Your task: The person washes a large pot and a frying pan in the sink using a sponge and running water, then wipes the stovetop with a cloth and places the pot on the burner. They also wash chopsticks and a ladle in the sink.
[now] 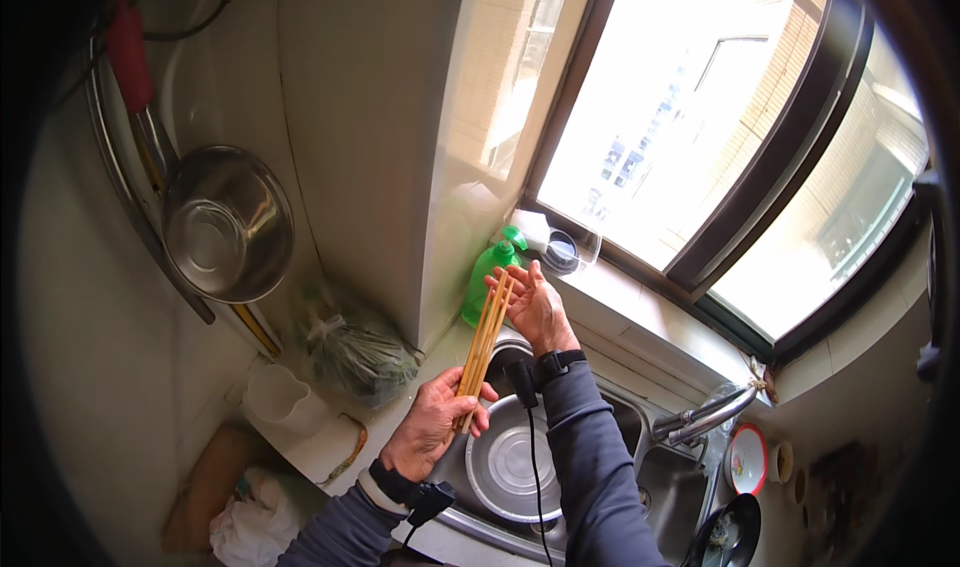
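Note:
My left hand (pixel 429 423) is closed around the lower part of several wooden chopsticks (pixel 484 351), held as a slanting bundle above the sink. Their upper ends reach up to my right hand (pixel 541 310), which is raised with its palm turned up and fingers apart. Whether those fingertips touch the sticks, I cannot tell. Below the hands, a round metal basin (pixel 514 458) sits in the left bowl of a stainless steel sink (pixel 641 424). Behind my right hand stands a green pump bottle (pixel 478 282), partly hidden by it.
A chrome faucet (pixel 712 417) reaches over the sink. To its right are a red-rimmed bowl (pixel 746 458) and a dark pan (pixel 731 529). On the left are bagged greens (pixel 360 353), a white container (pixel 277 398) and a hanging metal basin (pixel 225 225). A window (pixel 675 116) rises behind.

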Demonstrator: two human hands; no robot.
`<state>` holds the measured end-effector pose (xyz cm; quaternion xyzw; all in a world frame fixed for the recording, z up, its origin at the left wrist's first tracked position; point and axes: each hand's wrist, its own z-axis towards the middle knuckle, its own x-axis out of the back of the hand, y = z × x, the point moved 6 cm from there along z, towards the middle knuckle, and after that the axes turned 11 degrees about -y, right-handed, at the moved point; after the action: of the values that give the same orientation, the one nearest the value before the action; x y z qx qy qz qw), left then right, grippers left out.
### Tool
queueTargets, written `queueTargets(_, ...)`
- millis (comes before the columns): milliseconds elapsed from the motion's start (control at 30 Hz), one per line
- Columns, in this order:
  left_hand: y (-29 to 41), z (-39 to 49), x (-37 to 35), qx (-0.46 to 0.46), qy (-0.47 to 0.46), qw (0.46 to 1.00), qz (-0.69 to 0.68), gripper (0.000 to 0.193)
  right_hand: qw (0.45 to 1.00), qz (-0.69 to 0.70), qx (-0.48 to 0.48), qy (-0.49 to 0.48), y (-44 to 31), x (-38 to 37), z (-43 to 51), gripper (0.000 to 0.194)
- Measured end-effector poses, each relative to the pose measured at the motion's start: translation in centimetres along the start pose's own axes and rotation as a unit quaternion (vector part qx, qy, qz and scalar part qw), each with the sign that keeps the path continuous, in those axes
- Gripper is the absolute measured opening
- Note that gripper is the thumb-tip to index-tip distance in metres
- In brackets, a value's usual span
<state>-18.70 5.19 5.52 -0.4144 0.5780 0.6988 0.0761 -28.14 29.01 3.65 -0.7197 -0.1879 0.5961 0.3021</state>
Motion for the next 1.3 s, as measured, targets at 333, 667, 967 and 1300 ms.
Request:
queueTargets(333,0.9,6.2,1.9,0.047,-0.012,0.998,0.049,0.027,1.000,0.028,-0.007,0.007,-0.9,2.2,3.6,0.060)
queueTargets(667,1.7,8.5,2.8,0.036,-0.015,0.997,0.063,0.038,0.994,-0.100,-0.020,-0.027,-2.5,0.2,4.3,0.062)
queueTargets(967,2.5,9.4,2.4,0.026,-0.017,0.998,0.061,0.032,0.984,-0.174,-0.003,-0.025,-3.9,-2.0,4.2,0.040)
queueTargets(1300,2.6,10.0,1.7,0.053,-0.043,0.998,0.013,0.027,0.984,-0.178,-0.018,-0.019,-4.8,-2.5,4.1,0.034)
